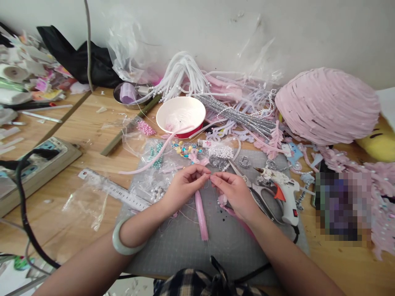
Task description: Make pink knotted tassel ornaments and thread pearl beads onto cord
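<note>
My left hand (187, 181) and my right hand (233, 191) meet fingertip to fingertip over the grey cutting mat (228, 250). Both pinch a fine thread, which shows as a small loop just under the fingers; its ends are too thin to follow. Below them a pink tassel (201, 216) extends down over the mat; whether the thread joins it I cannot tell. Something pink lies partly hidden under my right hand. Close to that hand are scissors (268, 203) with grey handles and a white glue gun (288, 201) with an orange trigger.
Behind the hands stand a white-and-red bowl (197, 111), bagged white pearls (220, 152) and silver pipe cleaners (237, 115). A steel ruler (114, 189) and a power strip (43, 164) lie left. A big pink wrapped form (327, 107) sits back right.
</note>
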